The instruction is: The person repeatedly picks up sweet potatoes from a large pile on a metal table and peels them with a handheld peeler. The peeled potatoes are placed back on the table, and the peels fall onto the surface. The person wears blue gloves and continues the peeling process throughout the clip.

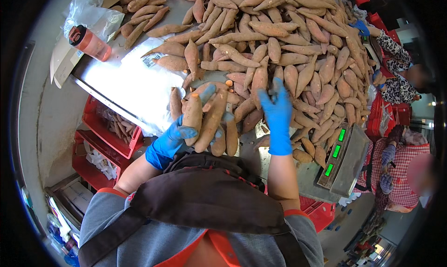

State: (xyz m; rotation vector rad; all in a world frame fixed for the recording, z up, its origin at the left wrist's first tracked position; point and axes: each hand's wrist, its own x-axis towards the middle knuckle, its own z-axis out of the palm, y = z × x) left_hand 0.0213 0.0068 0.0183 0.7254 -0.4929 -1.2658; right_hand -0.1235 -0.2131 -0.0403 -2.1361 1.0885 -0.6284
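My left hand [174, 136], in a blue glove with dirty fingertips, holds several sweet potatoes [212, 120] side by side close to my dark apron. My right hand [278, 110], gloved in blue too, reaches over the near part of a large heap of sweet potatoes [241, 38]. Its fingers are apart beside a long sweet potato [260, 79]; whether the fingertips touch it I cannot tell. Plastic bags [139, 82] lie flat on the metal table to the left of the heap.
A scale [344, 158] with green displays stands at the right. At the left are a pink bottle [90, 44], a cardboard box [64, 62] and red crates [111, 127] below the table. Two people work at the right, one in a checked apron [401, 172], one in patterned sleeves [396, 50].
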